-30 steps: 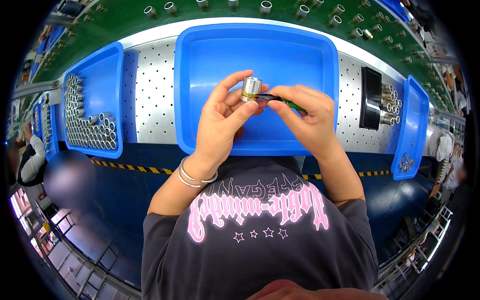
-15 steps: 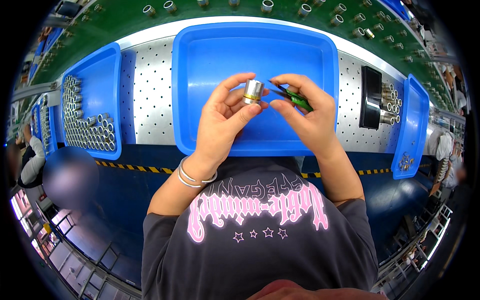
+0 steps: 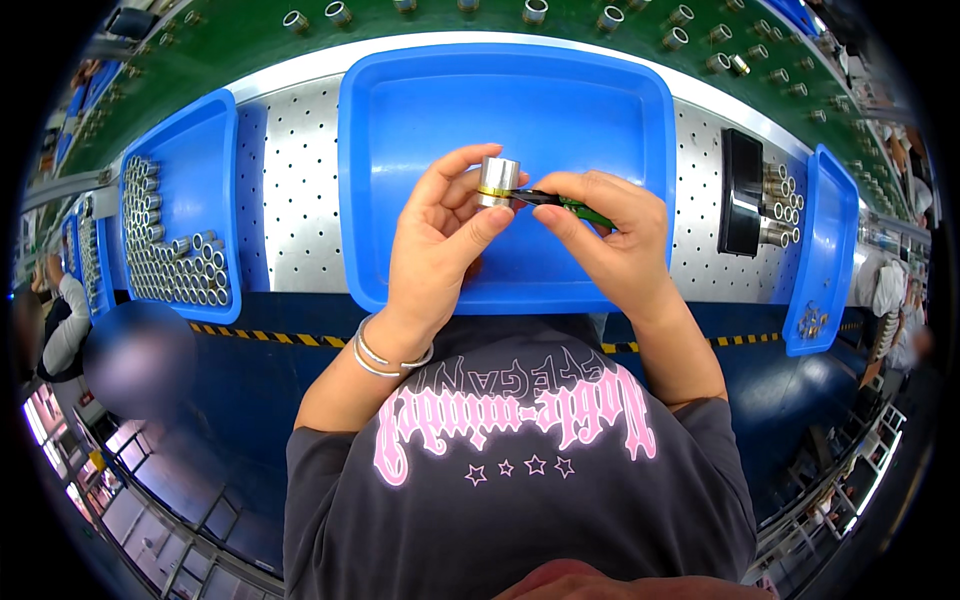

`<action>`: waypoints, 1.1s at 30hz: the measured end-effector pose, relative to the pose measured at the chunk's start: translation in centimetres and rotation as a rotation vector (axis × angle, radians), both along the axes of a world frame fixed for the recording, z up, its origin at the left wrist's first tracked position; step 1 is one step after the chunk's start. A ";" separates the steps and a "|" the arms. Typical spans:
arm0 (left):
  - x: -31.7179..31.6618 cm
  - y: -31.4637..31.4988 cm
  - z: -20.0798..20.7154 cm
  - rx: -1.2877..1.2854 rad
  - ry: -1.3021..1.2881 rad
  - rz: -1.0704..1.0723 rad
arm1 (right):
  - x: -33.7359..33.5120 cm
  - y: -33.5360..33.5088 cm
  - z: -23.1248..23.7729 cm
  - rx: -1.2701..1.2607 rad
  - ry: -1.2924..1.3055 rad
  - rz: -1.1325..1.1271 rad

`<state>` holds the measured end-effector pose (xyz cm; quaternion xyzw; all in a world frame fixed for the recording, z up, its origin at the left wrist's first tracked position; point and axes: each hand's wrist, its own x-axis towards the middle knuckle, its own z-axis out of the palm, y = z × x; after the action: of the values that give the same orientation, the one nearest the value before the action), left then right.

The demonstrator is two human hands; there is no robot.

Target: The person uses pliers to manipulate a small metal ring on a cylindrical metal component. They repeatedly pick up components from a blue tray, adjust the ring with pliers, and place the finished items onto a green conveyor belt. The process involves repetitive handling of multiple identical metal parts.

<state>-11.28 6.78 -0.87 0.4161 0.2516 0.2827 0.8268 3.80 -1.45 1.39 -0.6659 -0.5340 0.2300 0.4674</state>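
Observation:
Upright between the thumb and fingers of my left hand (image 3: 442, 225) is a short silver metal sleeve (image 3: 499, 172) with a thin yellow band around its lower part. My right hand (image 3: 620, 220) is closed on small snips (image 3: 582, 212) with a green handle and dark pointed blades. The blade tips reach the sleeve's right side at the height of the yellow band; whether they bite into it is too small to tell. Both hands are held over a large blue tray (image 3: 352, 200).
At the left, a blue tray (image 3: 225, 130) holds rows of metal sleeves. On the right are a black box-like holder (image 3: 741, 194), several sleeves (image 3: 780, 205) and a narrow blue tray (image 3: 835, 215) with small pieces. More sleeves stand on the green surface (image 3: 450, 22) beyond.
My right hand has moved left, bringing the snips' tips against the sleeve. The blades, apart before, now appear closer together. My left hand has tilted the sleeve slightly and shifted it left.

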 end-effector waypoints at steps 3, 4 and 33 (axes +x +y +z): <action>0.0 -0.1 -0.1 0.019 -0.006 0.003 | 0.0 0.0 -0.2 0.023 -0.001 0.000; 0.0 -0.1 0.0 0.020 -0.009 0.003 | 0.0 0.0 -0.2 0.016 -0.001 -0.001; -0.1 0.2 0.1 0.267 0.102 -0.051 | 0.9 0.7 -1.5 -0.131 0.773 0.159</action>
<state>-11.38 6.99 -0.78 0.5426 0.2430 0.2712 0.7570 4.70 -0.72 -0.06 -0.5154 -0.3527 0.5326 0.5712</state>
